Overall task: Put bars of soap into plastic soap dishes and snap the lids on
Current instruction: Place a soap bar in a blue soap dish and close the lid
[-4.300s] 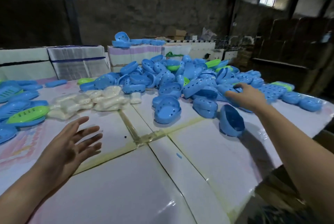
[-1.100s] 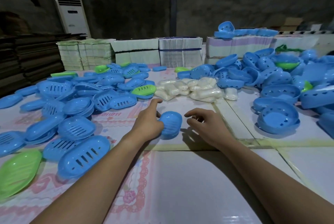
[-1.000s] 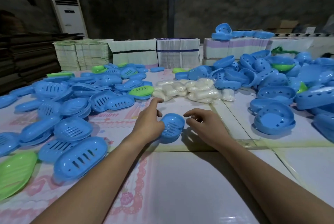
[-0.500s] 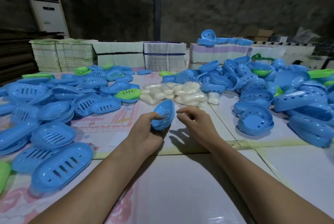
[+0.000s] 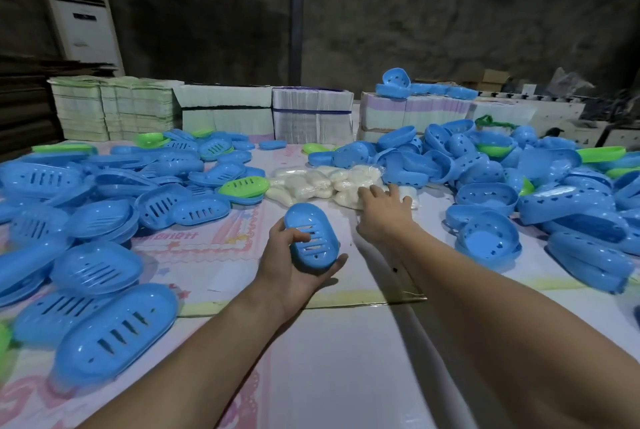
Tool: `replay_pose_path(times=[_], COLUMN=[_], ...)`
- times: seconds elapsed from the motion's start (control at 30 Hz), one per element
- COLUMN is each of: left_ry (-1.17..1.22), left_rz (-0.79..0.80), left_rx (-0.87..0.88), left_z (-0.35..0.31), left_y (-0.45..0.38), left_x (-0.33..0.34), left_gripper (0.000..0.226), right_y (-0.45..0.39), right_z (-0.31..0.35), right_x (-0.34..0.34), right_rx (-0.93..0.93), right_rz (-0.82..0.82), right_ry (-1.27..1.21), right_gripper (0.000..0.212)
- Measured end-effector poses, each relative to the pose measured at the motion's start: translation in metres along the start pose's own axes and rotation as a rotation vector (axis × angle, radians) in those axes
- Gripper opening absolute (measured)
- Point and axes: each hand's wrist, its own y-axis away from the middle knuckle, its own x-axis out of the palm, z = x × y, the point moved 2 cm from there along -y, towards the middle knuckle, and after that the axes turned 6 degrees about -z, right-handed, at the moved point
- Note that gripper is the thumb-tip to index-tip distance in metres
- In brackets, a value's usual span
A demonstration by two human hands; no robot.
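My left hand (image 5: 291,269) grips a blue slotted soap dish part (image 5: 310,236), lifted off the table with its slots facing me. My right hand (image 5: 382,212) stretches forward, fingers spread, its tips on the near edge of a heap of white wrapped soap bars (image 5: 322,183). A pile of blue slotted lids (image 5: 104,207) covers the left of the table. Deeper blue dish bases (image 5: 488,238) with small holes are heaped on the right.
A few green dish parts (image 5: 244,186) lie among the blue ones. Stacks of flat white cartons (image 5: 225,110) line the far edge of the table. A white standing air conditioner (image 5: 81,16) is at the back left. The white table top (image 5: 346,359) lies under my forearms.
My left hand has lifted the blue slotted part from the table and turned it toward me. My right hand has left it and reached forward onto the soap heap.
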Motion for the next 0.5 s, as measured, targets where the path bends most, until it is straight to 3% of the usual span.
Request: replay_pose_path(times=[0.17, 0.43, 0.5], left_ry=[0.042, 0.025, 0.016], left_rz=[0.048, 0.029, 0.011], left_rx=[-0.047, -0.040, -0.026], left_z=[0.001, 0.001, 0.001], left_y=[-0.001, -0.003, -0.005], left_x=[0.002, 0.001, 0.000], left_gripper=[0.079, 0.039, 0.040], right_y=[-0.011, -0.001, 0.007], right_z=[-0.002, -0.009, -0.010], right_x=[-0.007, -0.001, -0.002], right_rx=[-0.043, -0.068, -0.022], right_rz=[-0.092, -0.136, -0.139], right_ry=[0.134, 0.128, 0.011], right_gripper=[0.040, 0.026, 0.025])
